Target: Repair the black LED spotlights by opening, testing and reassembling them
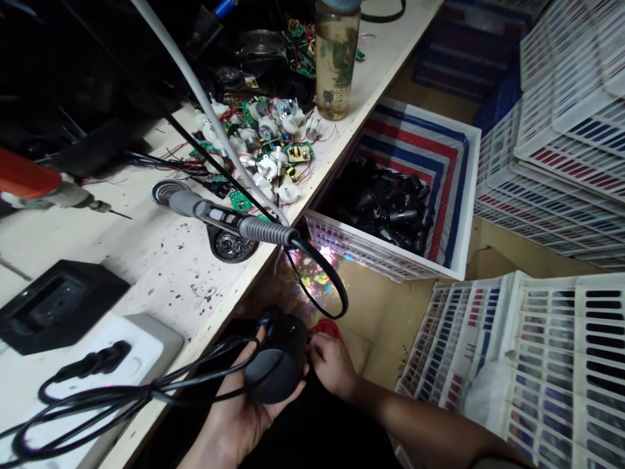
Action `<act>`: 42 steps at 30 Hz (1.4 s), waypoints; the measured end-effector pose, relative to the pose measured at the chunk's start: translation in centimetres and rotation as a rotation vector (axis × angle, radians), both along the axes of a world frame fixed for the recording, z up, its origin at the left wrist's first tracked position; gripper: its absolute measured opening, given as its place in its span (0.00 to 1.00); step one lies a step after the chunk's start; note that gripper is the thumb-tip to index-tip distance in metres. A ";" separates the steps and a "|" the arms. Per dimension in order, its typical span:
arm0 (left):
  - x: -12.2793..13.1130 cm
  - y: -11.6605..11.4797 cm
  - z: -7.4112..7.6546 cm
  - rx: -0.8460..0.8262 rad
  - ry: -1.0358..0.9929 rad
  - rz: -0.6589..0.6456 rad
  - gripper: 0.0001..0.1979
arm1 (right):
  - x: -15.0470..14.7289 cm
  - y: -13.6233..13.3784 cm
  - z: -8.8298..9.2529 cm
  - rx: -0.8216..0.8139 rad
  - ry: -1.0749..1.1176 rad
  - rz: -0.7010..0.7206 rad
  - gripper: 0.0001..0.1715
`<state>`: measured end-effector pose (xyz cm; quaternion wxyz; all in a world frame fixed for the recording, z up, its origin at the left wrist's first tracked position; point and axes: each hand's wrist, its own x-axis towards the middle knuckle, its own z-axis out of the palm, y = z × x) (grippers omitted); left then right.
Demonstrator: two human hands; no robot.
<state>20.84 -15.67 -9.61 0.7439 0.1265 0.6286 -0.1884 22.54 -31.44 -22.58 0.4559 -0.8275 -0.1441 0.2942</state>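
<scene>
My left hand (244,397) cups a black projector light (276,368) with a rounded body, from below and the left. A patch of coloured light (317,273) falls on the floor just beyond it. My right hand (332,361) is closed at the light's right side, fingers curled; what they pinch, if anything, is hidden. Behind that hand shows a red round thing (328,329), partly covered. A bundled black cable (151,391) runs across my left wrist. Its plug (105,358) sits in a white power box (151,332) on the bench.
A soldering iron (234,221) rests in its stand at the bench edge, cord hanging over. Circuit boards and small motors (268,137) lie behind it, near a bottle (336,65). An orange drill (29,176) is left. A white crate (390,251) holds black parts; stacked crates (551,345) stand right.
</scene>
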 end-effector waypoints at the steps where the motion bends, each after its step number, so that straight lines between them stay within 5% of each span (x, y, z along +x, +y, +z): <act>1: 0.1 -0.1 0.2 0.033 0.006 -0.014 0.26 | 0.0 0.0 0.0 0.000 0.000 -0.001 0.11; 7: 0.4 -0.5 1.0 0.129 0.004 -0.039 0.24 | 0.0 0.1 -0.1 0.006 0.000 -0.006 0.12; 17: 0.4 -0.5 0.9 0.100 -0.006 -0.030 0.24 | 0.0 0.0 -0.2 0.009 -0.009 -0.012 0.12; 26: -0.9 -0.8 2.4 0.061 -0.047 -0.053 0.27 | -0.1 -0.1 -0.7 0.034 -0.052 -0.008 0.15; 32: -5.0 0.0 5.2 0.150 -0.097 -0.062 0.24 | -0.1 -0.4 -1.6 0.022 -0.097 0.019 0.26; 39: -11.0 0.9 10.0 0.144 -0.254 0.208 0.24 | 0.8 -0.6 -2.8 0.028 -0.175 0.094 0.37; 42: -12.7 2.0 12.1 0.274 -0.329 0.295 0.27 | 1.8 -0.5 -3.2 0.032 -0.219 0.142 0.40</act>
